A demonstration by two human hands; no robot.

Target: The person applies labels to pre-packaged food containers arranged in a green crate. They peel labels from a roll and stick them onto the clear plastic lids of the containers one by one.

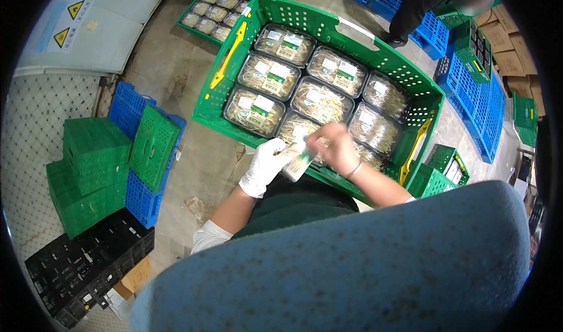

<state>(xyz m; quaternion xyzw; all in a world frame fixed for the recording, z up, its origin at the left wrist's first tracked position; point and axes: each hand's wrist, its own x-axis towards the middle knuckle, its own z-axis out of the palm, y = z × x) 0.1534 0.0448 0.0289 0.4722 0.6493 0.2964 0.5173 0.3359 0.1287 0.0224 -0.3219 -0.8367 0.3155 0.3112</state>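
My left hand (pixel 262 169), in a white glove, is closed on a small stack of white and green labels (pixel 297 163) at the near side of a large green crate (pixel 229 122). My bare right hand (pixel 338 150) hovers just right of the labels, over the crate's near edge; motion smears its fingers. Several black plastic trays of bean sprouts (pixel 319 100) fill the crate in rows. The trays on the left, such as the sprout tray (pixel 255 110), bear a green label beside a white one. The middle and right trays show white labels only.
Another green crate of packed trays (pixel 214 16) stands beyond, at far left. Stacked green crates (pixel 94 156), a blue pallet (pixel 141 194) and a black crate (pixel 88 261) are at left. Blue pallets (pixel 478 106) and a person's dark-trousered leg (pixel 413 9) are at far right.
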